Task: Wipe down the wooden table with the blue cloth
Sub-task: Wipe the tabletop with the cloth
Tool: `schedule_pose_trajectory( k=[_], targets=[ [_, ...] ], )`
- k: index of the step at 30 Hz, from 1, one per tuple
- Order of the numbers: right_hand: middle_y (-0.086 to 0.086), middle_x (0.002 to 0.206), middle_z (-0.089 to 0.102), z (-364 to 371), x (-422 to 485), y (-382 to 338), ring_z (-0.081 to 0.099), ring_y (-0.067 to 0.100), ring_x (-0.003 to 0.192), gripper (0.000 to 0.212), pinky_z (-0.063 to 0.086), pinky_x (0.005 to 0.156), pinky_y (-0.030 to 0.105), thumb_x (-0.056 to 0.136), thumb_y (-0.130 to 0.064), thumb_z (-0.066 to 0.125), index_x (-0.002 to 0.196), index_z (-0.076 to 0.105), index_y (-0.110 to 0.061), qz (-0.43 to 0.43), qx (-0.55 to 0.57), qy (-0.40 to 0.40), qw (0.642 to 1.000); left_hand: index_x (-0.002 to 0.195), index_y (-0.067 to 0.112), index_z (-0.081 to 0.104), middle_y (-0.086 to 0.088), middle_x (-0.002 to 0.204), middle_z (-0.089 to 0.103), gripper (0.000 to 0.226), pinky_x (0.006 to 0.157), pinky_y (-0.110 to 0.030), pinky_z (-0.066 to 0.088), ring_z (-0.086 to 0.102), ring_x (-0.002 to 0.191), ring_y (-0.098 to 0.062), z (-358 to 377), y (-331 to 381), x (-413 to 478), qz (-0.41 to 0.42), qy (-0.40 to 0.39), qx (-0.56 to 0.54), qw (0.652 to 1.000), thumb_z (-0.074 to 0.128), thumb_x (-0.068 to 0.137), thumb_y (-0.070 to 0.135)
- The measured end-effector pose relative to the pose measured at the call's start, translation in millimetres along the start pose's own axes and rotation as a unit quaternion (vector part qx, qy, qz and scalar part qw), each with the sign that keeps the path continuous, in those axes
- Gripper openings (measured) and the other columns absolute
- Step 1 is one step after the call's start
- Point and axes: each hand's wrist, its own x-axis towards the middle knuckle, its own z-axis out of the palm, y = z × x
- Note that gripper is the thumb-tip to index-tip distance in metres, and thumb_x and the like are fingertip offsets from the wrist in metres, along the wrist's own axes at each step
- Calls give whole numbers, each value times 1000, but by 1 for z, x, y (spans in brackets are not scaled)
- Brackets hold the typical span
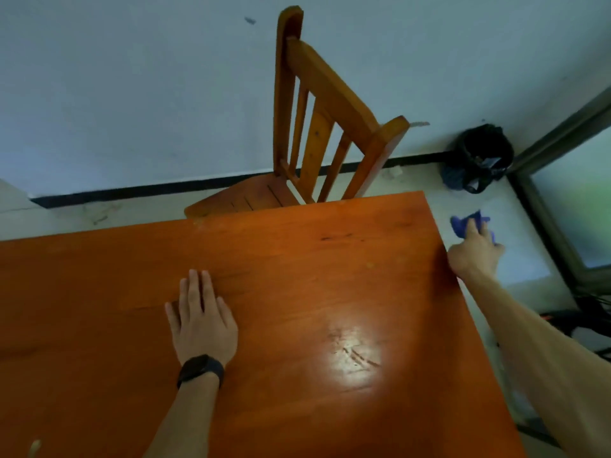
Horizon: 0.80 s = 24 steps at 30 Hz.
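Your right hand (476, 256) grips the bunched blue cloth (463, 223) out past the wooden table (297, 292)'s right edge, left hand (201, 322) pressed flat on top; it's probably soft and light, so spread it under your palm.

Wooden chair (317, 133) against wall; black bin (481, 157) in corner.
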Motion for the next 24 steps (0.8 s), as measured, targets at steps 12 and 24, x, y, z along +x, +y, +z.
schedule_pose_trajectory(
  k=[12,24],
  targets=[
    [-4,165,2,59,-59,-146,5,31,147,69,16,117,45,96,-22,47,156,12,-31,-486,-46,-117,865,156,34,16,5,165,9,61,123,-45,0,4,152,-16,35,162,-16,-38,4,-26,999,11,98,50],
    [9,159,28,3,68,23,38,30,135,66,22,107,38,81,-6,50,146,41,-11,-140,14,-4,990,155,37,22,4,164,17,58,123,-49,8,10,152,-19,31,158,-16,-56,30,-27,998,16,98,48]
  ],
)
